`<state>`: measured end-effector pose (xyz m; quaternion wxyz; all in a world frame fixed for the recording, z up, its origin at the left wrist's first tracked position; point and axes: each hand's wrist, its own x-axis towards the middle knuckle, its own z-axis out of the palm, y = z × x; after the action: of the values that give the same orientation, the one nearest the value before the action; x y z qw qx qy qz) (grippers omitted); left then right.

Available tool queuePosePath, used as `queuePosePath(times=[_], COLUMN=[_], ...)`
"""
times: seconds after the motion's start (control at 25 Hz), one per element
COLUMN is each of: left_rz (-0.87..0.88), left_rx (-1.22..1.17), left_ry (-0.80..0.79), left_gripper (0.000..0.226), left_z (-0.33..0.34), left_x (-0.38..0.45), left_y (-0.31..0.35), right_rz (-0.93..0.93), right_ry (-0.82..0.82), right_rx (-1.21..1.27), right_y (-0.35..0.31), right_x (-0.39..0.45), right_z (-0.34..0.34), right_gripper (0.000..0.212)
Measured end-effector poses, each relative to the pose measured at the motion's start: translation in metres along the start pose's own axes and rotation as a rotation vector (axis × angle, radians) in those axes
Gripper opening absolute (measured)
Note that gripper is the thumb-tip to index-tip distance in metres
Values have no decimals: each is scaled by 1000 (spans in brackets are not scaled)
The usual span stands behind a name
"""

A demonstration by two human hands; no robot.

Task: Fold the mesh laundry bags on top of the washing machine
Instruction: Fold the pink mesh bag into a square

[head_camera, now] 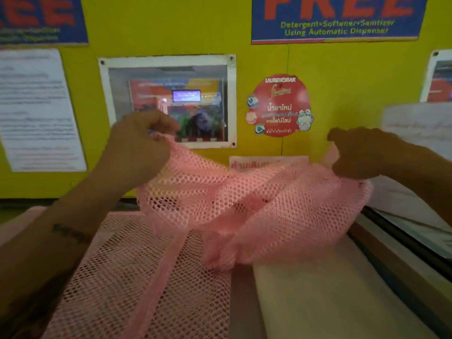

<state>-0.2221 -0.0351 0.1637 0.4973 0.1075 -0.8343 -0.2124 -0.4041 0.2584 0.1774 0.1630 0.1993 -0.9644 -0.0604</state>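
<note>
Mesh bag (244,206), pink, is up in the air between our hands, sagging in the middle over the washer top (318,302). Our left hand (137,148) has its fingers pinched shut on the bag's top left edge, and our right hand (359,152) is closed on the top right edge. A second pink mesh bag (137,285) lies spread flat on the washer below our left forearm. Behind it all we've got the yellow wall (342,77) with a round red sticker (278,106) and a small framed display (168,101).
</note>
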Motion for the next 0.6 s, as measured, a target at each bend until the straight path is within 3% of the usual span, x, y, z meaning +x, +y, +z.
queuePosePath(times=[0.08, 0.12, 0.2, 0.28, 0.36, 0.44, 0.52, 0.6], left_rz=[-81, -103, -133, -155, -204, -265, -261, -146], left_rx=[72, 112, 199, 250, 295, 415, 551, 448], left_ry=[-75, -111, -156, -189, -242, -368, -533, -659], left_gripper=[31, 28, 22, 21, 23, 10, 24, 32], left_z=[0, 0, -5, -14, -24, -35, -41, -40], left_x=[-11, -15, -21, -26, -32, -41, -51, -63], left_y=[-23, -34, -55, -75, -90, -93, -82, -56], right_rz=[-207, -356, -579, -634, -654, -617, -568, -584], right_ry=[127, 54, -310, -549, -489, -337, -206, -158], right_rx=[212, 307, 336, 212, 71, 13, 59, 186], right_y=[-40, -61, -102, -126, -135, -136, -132, -125], right_x=[2, -1, -15, -25, -25, -18, -8, 1], right_z=[-5, -7, -1, 17, 38, 49, 45, 29], right_gripper=[63, 61, 63, 68, 59, 46, 35, 28])
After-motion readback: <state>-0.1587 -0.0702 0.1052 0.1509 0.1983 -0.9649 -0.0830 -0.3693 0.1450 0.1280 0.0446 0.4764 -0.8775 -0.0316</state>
